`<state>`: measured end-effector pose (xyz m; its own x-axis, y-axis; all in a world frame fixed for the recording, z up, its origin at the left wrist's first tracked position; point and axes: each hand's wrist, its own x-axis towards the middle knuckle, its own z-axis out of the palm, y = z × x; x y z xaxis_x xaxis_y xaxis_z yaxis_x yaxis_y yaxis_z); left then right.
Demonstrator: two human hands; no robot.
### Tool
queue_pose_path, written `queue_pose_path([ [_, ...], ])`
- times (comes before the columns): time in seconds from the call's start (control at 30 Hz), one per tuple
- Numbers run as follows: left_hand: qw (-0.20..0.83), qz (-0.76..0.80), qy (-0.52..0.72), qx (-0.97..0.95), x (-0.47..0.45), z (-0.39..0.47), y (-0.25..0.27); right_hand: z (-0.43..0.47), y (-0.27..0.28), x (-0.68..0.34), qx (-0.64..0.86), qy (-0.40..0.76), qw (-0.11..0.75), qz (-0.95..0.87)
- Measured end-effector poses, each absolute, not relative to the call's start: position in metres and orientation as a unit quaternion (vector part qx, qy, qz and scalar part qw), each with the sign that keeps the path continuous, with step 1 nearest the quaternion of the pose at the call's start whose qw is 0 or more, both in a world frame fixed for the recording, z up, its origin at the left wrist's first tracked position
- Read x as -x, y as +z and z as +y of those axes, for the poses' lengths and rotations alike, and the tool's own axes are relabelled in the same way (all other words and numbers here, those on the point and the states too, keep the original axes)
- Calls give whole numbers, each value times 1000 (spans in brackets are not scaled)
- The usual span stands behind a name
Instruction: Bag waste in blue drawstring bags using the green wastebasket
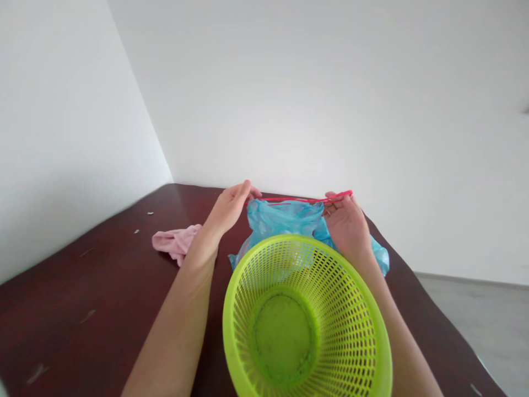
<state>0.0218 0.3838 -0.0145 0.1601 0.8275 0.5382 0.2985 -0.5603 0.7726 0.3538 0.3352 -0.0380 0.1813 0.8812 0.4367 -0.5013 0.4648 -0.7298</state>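
Observation:
A light blue plastic bag (285, 218) stands bunched behind the basket, with a thin red drawstring (303, 199) stretched along its top. My left hand (233, 207) is at the bag's left end, fingers closed round that end of the string. At the other end, my right hand (347, 220) is closed on the string, which sticks out past the thumb. More blue plastic lies under and beside my right wrist. Between my forearms, a lime-green plastic basket (314, 347) with slotted walls tilts towards me, touched by neither hand.
A crumpled pink cloth (176, 242) lies left of my left forearm on the dark red-brown table (103, 320). Small pale scraps or scuffs dot its left side. White walls (289, 99) border the table behind and left; grey floor (467, 309) shows at right.

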Motion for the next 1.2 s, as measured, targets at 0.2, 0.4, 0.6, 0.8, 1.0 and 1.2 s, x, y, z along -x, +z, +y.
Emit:
queue_pose_path([
  [0.2,178,445,323,-816,-9,384,-19,316,-17,-374,94,503,763,-395],
  [0.4,185,440,459,-749,-24,386,-15,314,-14,-373,129,494,770,-384],
  [0.6,384,327,508,-698,-37,373,-10,297,-2,-358,152,468,729,-475],
  [0.8,496,262,585,-585,-35,376,-7,273,16,-366,96,368,693,-613],
  [1.0,490,211,671,-515,-23,385,-4,250,23,-368,99,301,667,-675],
  [1.2,440,270,587,-624,-39,379,-20,229,28,-356,96,265,652,-704],
])
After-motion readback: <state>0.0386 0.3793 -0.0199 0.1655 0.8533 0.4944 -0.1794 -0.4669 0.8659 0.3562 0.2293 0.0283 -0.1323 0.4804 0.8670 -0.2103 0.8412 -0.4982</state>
